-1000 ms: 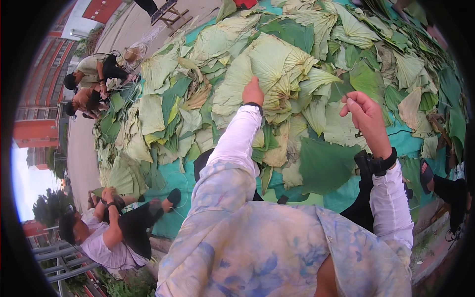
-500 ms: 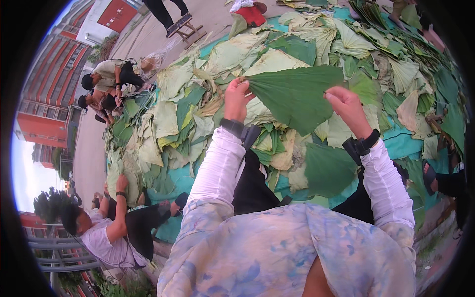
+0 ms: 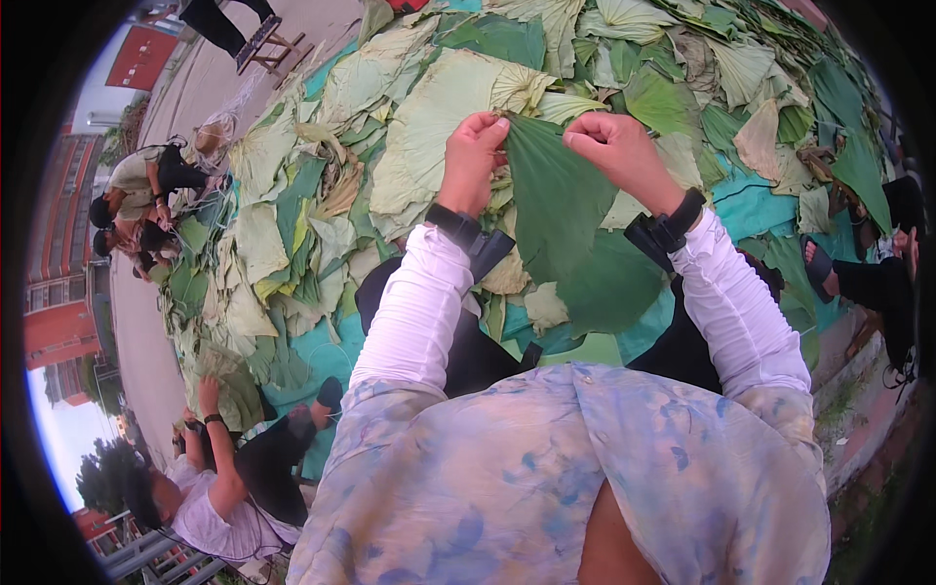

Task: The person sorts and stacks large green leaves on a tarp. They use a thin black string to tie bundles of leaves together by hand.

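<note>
My left hand [image 3: 472, 161] pinches the pointed top corner of a dark green lotus leaf [image 3: 556, 190], folded like a fan and hanging down. My right hand [image 3: 624, 156] is closed, thumb and fingertips pressed together beside the leaf's upper right edge. Whatever it holds there is too small or hidden to make out. Below, between my knees, another dark green lotus leaf [image 3: 619, 292] lies spread out, partly covered by the hanging one. Both wrists carry dark bands with black devices.
A wide heap of pale and green lotus leaves [image 3: 429, 117] spreads over a teal sheet [image 3: 756, 205] ahead. One person [image 3: 224, 487] sits at the left edge; others [image 3: 141, 200] crouch farther off. A sandalled foot [image 3: 819, 268] is at right. A wooden stool [image 3: 271, 47] stands far left.
My right hand has moved left, closer to my left hand. The leaf has swung from stretched out sideways to hanging down. The whole view has shifted, with the heap sliding left and up.
</note>
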Tool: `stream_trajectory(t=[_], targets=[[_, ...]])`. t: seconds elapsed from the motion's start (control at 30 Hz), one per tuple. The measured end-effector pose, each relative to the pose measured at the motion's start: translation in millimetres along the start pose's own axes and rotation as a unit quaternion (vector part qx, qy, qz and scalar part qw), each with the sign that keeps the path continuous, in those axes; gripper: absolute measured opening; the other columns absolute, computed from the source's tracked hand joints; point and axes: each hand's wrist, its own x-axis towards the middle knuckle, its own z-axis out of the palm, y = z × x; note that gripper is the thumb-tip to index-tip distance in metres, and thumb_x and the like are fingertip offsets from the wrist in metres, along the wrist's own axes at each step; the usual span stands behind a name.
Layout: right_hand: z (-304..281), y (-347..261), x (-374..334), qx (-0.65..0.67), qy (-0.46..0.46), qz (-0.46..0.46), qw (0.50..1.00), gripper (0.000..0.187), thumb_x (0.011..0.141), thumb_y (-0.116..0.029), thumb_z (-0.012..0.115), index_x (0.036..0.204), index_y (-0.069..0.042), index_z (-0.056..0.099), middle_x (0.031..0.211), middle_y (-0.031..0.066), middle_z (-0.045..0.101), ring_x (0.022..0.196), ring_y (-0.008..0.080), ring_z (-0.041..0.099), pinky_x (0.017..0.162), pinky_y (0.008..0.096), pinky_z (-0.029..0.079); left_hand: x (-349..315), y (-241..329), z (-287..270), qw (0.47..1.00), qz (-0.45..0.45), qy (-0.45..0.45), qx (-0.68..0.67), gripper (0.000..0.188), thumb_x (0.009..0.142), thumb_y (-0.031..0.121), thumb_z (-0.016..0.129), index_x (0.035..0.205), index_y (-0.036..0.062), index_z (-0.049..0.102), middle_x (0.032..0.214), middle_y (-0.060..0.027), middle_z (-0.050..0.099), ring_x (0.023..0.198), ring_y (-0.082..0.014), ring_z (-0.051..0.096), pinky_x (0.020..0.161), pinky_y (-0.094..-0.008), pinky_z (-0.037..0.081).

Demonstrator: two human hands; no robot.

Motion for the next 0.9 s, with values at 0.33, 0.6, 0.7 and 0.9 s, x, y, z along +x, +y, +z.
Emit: stream_trajectory(t=[0.33, 0.6, 0.7, 0.9], targets=[[28, 18, 5, -0.119, 0.029, -0.032, 0.992, 0.021, 0.072, -0.026, 0.056, 0.076, -0.008, 0.064, 0.063, 0.0115, 0.059, 0.058, 0.0278, 0.058, 0.053, 0.0353, 0.045, -11, -6, 12, 1.0, -0.009, -0.021, 0.014, 0.018, 0.08, 0.014, 0.06, 0.094, 0.0048, 0.055, 0.078, 0.0013, 0.058, 0.066, -0.0062, 0.052, 0.056, -0.0213, 0.042], [38, 20, 7, -0.145, 0.065, -0.031, 0.987, 0.019, 0.071, -0.025, 0.055, 0.074, -0.009, 0.064, 0.063, 0.0111, 0.059, 0.058, 0.0291, 0.058, 0.054, 0.0368, 0.045, -16, 1, 10, 0.998, 0.025, -0.034, 0.046, 0.019, 0.078, 0.014, 0.063, 0.091, 0.0027, 0.057, 0.078, 0.0004, 0.059, 0.066, -0.0063, 0.053, 0.056, -0.0206, 0.042], [40, 20, 7, -0.145, 0.073, -0.032, 0.986, 0.018, 0.071, -0.025, 0.055, 0.074, -0.009, 0.064, 0.063, 0.011, 0.059, 0.059, 0.029, 0.058, 0.054, 0.037, 0.045, -19, 6, 11, 0.997, 0.026, -0.034, 0.063, 0.02, 0.077, 0.014, 0.064, 0.091, 0.002, 0.058, 0.079, -0.0001, 0.059, 0.066, -0.0065, 0.053, 0.055, -0.0206, 0.042], [43, 21, 7, -0.159, 0.074, -0.035, 0.984, 0.018, 0.071, -0.024, 0.054, 0.076, -0.009, 0.063, 0.063, 0.0114, 0.059, 0.059, 0.0298, 0.058, 0.053, 0.0375, 0.045, -24, 7, 16, 0.995, 0.036, -0.045, 0.081, 0.017, 0.076, 0.012, 0.065, 0.089, 0.0039, 0.058, 0.079, 0.002, 0.058, 0.068, -0.0057, 0.053, 0.055, -0.019, 0.043]])
